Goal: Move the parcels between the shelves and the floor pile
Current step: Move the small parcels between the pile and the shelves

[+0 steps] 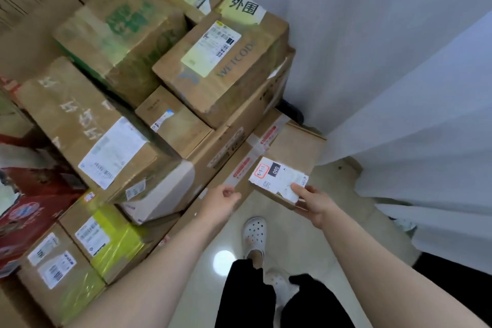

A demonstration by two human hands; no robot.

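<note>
— Left of the 060-labelled parcel (290, 152), what does the picture show?

— Cardboard, mostly. A red printed carton (29, 210) sits at the far left. Nearer the parcel, the floor pile (165, 104) climbs in uneven tiers and is topped by a box marked WETCODE (221, 74). At the parcel's near-left edge is the person's left hand (222, 201), fingers curled. Whether it grips that edge or holds nothing cannot be told.

— And the parcel itself?

— It lies low, against the pile's right flank, with its white label (274, 177) facing up. The right hand (316, 202) is clamped on its near-right corner, thumb across the label. Right of the parcel hangs a white curtain (399, 74). Directly below it is a white clog (254, 230) on pale tile floor (306, 247). No shelves are in view.

— So how should this step be done well?

— It looks like a two-handed carry at the pile's edge, lifting off or setting down. One corner grip would likely let a flat box twist, so the left hand should take firm hold of the opposite edge. Keep the parcel level with the label readable. Keep it clear of the leaning boxes to its left, which seem ready to slide, and never let it hang over the foot.
</note>
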